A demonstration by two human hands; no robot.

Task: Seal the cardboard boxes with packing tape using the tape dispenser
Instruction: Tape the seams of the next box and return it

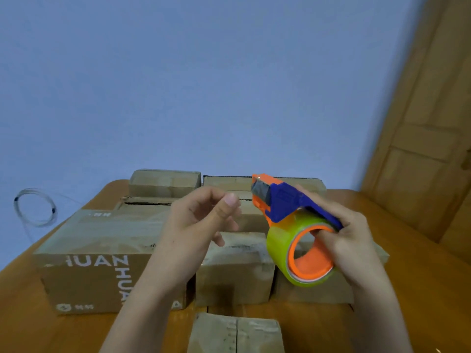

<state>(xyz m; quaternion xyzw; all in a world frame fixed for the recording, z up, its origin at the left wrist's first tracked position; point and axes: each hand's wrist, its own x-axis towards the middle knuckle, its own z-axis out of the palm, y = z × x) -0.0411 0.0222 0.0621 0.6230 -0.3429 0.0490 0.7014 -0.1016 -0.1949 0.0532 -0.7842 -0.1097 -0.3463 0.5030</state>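
My right hand [354, 240] grips a blue and orange tape dispenser [280, 200] in the air, fingers through the orange core of its yellow-green tape roll [293, 253]. The dispenser's orange head points up and left. My left hand [204, 217] hovers just left of that head, fingers curled, thumb against the index finger, nothing visible between them. Several cardboard boxes stand on the wooden table [25, 314]: a large printed box [84, 263] at the left, a small box [234, 271] in the middle, another small box [237, 332] at the near edge with its centre seam showing.
More boxes [164, 183] line the back of the table against a blue wall. A coil of thin clear wire [35, 207] hangs at the left. A wooden door [428, 123] stands at the right.
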